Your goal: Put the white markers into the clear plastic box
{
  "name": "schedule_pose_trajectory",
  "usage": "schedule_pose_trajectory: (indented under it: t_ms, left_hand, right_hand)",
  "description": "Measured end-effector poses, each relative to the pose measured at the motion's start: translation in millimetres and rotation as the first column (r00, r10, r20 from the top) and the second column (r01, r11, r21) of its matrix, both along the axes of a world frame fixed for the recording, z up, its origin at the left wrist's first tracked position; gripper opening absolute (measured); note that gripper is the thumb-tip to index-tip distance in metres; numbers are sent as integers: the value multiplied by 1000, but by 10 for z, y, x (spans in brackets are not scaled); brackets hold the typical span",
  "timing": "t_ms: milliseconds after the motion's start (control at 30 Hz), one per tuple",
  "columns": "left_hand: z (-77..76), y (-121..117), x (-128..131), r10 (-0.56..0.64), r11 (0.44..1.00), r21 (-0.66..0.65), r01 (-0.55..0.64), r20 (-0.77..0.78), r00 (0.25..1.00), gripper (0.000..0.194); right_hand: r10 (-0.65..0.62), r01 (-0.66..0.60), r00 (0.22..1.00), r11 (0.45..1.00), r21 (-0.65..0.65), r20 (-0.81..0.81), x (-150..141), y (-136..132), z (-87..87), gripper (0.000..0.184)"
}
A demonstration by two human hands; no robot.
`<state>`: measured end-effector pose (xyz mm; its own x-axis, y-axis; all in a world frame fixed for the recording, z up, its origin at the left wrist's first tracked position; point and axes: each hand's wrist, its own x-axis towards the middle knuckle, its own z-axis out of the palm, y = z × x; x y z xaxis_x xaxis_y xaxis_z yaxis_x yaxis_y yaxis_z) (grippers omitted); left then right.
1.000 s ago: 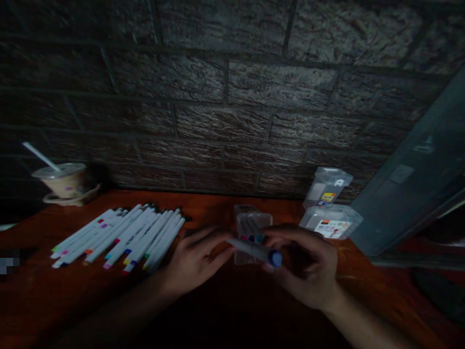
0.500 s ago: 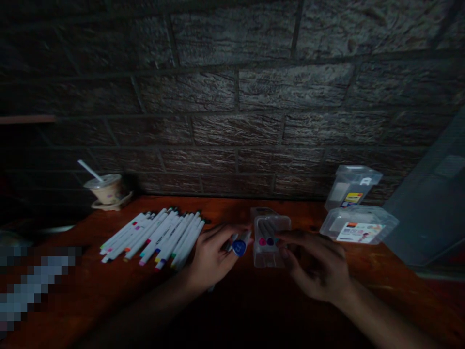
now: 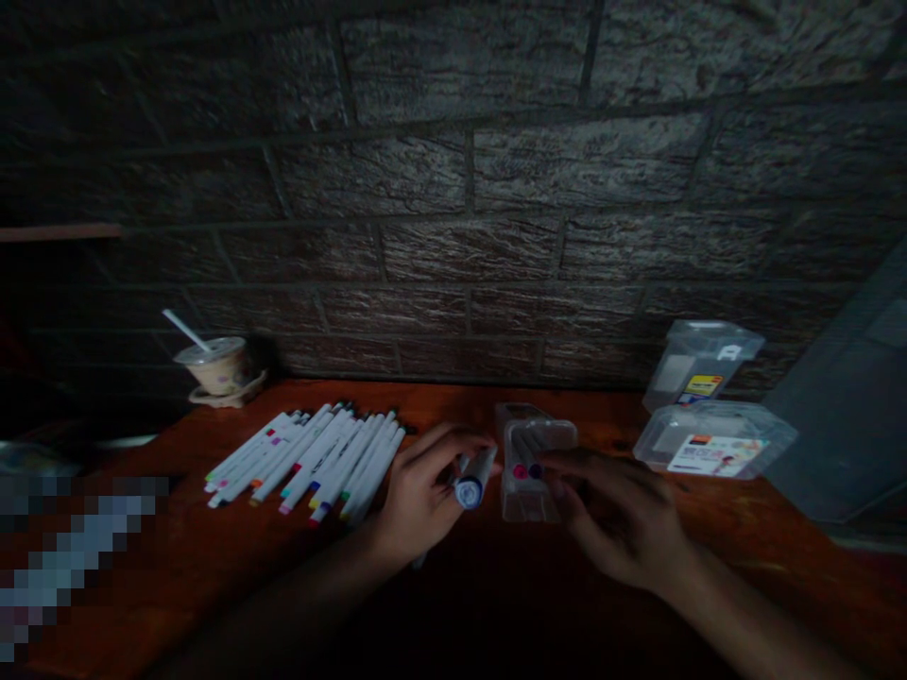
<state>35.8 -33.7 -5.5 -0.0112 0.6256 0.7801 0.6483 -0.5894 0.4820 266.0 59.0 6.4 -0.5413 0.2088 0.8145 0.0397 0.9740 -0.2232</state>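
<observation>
My left hand (image 3: 425, 491) is closed around a white marker (image 3: 482, 470) with a blue-rimmed end facing me, held just left of a clear plastic case (image 3: 521, 510). Inside the open case lie markers with a pink end (image 3: 520, 471) and a dark purple end (image 3: 535, 471). At the case's right side, the thumb and fingertips of my right hand (image 3: 620, 515) come together over the markers; they hide what they grip. Below my left wrist a thin pale tip (image 3: 419, 559) shows, its owner hidden. A pile of white markers (image 3: 318, 458) with coloured ends lies to the left.
Two more clear plastic cases stand at the right, a tall one (image 3: 698, 364) behind a labelled wide one (image 3: 715, 439). A lidded cup with a straw (image 3: 216, 364) sits at the back left. The wooden table (image 3: 453, 392) ends at a brick wall (image 3: 425, 255).
The marker in my left hand has tilted, and its end now shows paler inside a blue rim. My right fingertips have shifted slightly over the case. The whole view has moved a little.
</observation>
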Motion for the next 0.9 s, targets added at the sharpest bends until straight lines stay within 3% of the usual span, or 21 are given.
schedule_pose_trajectory:
  t_ms: [233,400,500,600,700,900]
  left_hand:
    - [-61,-1,-13,-21,1000,-18,21,-13,1000,26]
    - [-112,3,37,93,985,-160,-61,197,976,15]
    - [-54,32,83,71,966,-253,45,430,900,24]
    - [35,68,108,34,959,-245,143,600,799,30]
    - [82,78,110,25,958,-230,173,664,747,34]
    - [12,64,98,-54,944,-203,261,685,727,30]
  right_hand:
    - [-1,1,1000,1000,-2,10,5,-12,20,33]
    - [-8,8,1000,1000,-3,10,5,-5,24,34]
    - [-1,1,1000,1000,-16,22,5,-3,14,31]
    - [7,-7,1000,1000,-16,16,4,-9,13,29]
    - [7,-7,1000,1000,-12,19,3,-15,17,29]
    - [18,-18,1000,1000,-16,12,0,-17,13,28]
